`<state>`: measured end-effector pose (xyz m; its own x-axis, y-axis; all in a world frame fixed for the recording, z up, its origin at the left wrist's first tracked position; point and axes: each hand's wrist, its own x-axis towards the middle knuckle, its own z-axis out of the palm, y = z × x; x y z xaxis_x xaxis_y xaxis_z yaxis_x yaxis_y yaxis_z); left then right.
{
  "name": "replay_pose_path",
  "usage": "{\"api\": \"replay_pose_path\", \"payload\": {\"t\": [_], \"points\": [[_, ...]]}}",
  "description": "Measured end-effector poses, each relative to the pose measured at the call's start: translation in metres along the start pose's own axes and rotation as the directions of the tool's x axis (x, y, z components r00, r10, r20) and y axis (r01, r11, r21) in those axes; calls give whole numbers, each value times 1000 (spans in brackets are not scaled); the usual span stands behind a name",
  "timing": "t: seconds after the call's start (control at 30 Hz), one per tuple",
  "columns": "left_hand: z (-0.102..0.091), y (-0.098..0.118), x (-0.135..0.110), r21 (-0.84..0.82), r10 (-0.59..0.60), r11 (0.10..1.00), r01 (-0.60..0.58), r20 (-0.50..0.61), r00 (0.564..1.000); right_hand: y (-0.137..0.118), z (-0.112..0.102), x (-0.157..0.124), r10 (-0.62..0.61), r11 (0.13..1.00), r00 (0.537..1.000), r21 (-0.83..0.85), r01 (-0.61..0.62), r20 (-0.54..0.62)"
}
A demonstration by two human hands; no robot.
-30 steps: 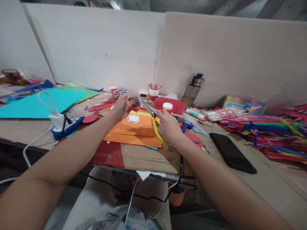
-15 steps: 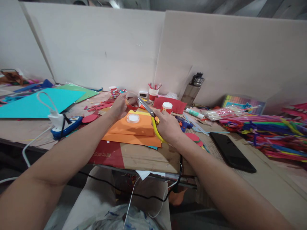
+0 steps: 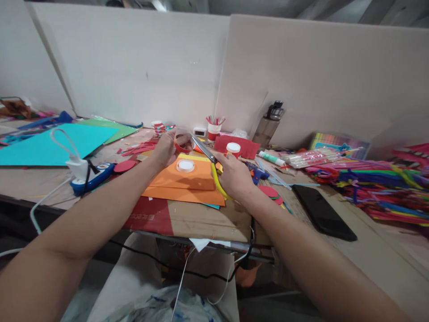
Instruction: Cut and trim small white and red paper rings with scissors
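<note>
Orange sheets lie at the near middle of the table, perhaps as a work surface. Over their right side, the right hand grips yellow-handled scissors, angled far and left so the tips seem to meet a clear, red-banded ring. The left hand grasps that ring beyond the sheets, likely to steady it. A small white lid rests on the orange.

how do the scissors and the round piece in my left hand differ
The scissors are long and pointed; the round piece is ring-shaped. The scissors are silver and yellow; the round piece shows red. Both are held, in the right hand and left hand respectively.
</note>
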<state>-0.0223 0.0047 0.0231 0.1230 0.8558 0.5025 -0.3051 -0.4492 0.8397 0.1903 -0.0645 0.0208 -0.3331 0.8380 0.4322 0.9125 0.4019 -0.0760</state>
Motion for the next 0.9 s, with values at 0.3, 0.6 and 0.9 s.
{"api": "replay_pose_path", "payload": {"t": [0.3, 0.6, 0.9], "points": [[2, 1, -4, -25, -51, 998, 52, 30, 998, 1, 0, 1, -3, 999, 1000, -35, 3, 26], [-2, 2, -2, 54, -73, 996, 71, 42, 996, 3, 1, 2, -31, 999, 999, -15, 31, 21], [1, 5, -1, 26, -26, 999, 28, -66, 997, 2, 0, 2, -22, 1000, 1000, 11, 22, 16]]}}
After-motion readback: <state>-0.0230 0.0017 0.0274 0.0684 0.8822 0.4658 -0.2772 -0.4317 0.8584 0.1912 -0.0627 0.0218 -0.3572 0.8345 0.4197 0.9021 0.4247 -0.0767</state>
